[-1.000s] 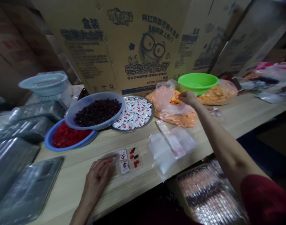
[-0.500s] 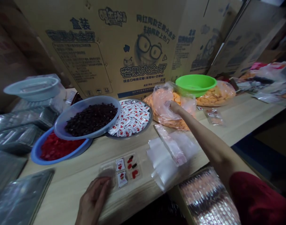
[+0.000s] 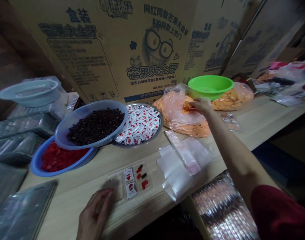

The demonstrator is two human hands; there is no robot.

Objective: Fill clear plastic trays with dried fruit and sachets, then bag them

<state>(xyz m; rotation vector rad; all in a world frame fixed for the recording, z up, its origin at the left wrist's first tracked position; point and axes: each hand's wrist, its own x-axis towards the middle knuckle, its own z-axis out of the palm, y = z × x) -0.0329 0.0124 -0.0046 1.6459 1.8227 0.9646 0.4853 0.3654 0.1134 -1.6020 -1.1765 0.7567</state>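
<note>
My right hand point(image 3: 202, 106) reaches to the mouth of a clear plastic bag point(image 3: 171, 110) of orange pieces. Its fingers are bent together at the orange pieces point(image 3: 188, 106); what lies between the fingertips is hidden. Near the table's front edge my left hand point(image 3: 93, 211) hovers with loosely curved fingers, thumb apart, holding nothing. Just beyond its fingertips lies a clear compartment tray point(image 3: 119, 193). Two small white printed sachets point(image 3: 130, 190) sit in its middle part, and several red and dark pieces point(image 3: 143, 184) in the right part. The left compartment shows no pieces.
Left of centre stand a bowl of dark pieces point(image 3: 96, 126), a blue bowl of red pieces point(image 3: 63, 157) and a metal plate of sachets point(image 3: 139, 125). Clear bags point(image 3: 174, 170), a green basin point(image 3: 210, 87), stacked clear trays point(image 3: 17, 206) and large cartons point(image 3: 152, 43) surround them.
My right hand has shifted right and slightly up at the bag's mouth, leaving more orange pieces uncovered. My left hand has drawn back a little from the tray, to the left.
</note>
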